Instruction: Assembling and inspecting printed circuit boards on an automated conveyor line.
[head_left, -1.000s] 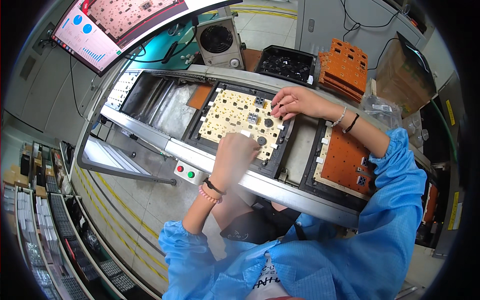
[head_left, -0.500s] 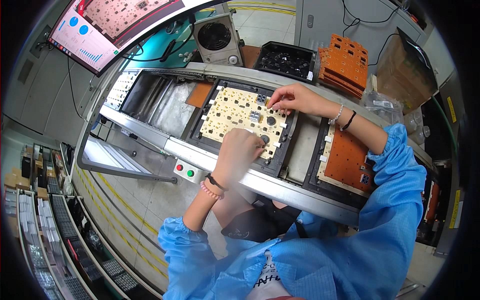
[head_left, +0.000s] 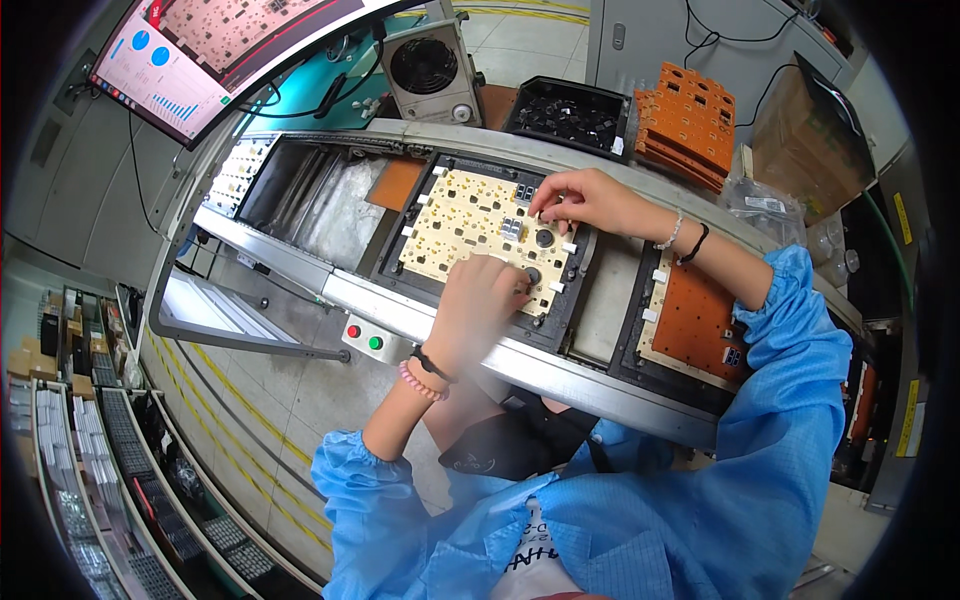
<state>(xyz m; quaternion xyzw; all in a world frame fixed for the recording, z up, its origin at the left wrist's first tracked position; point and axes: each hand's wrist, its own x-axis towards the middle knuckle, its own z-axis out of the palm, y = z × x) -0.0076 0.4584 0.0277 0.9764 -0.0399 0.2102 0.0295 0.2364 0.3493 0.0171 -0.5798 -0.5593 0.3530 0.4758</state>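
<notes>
A cream circuit board (head_left: 440, 250) lies in a black frame carrier (head_left: 400, 285) on the rail in front of me. My left hand (head_left: 478, 305) is over its near edge, fingers curled and closed against a round black component (head_left: 532, 275). What they pinch, if anything, is hidden. At the far right of the board, the fingertips of my right hand (head_left: 585, 200) are drawn together just above another round black component (head_left: 545, 238). Anything between them is too small to make out. Two small display-like parts sit nearby: a pale one (head_left: 512, 229) and a dark one (head_left: 525, 193).
To the right, a second carrier holds an orange-brown board (head_left: 695, 315). Behind the rail stand a fan unit (head_left: 425, 70), a black bin of dark parts (head_left: 568, 118) and stacked orange panels (head_left: 685, 125). A button box (head_left: 365, 338) hangs on the near rail; a monitor (head_left: 200, 70) is upper left.
The whole view has shifted slightly. Both hands stay at nearly the same spots over the board, with only slight finger movement.
</notes>
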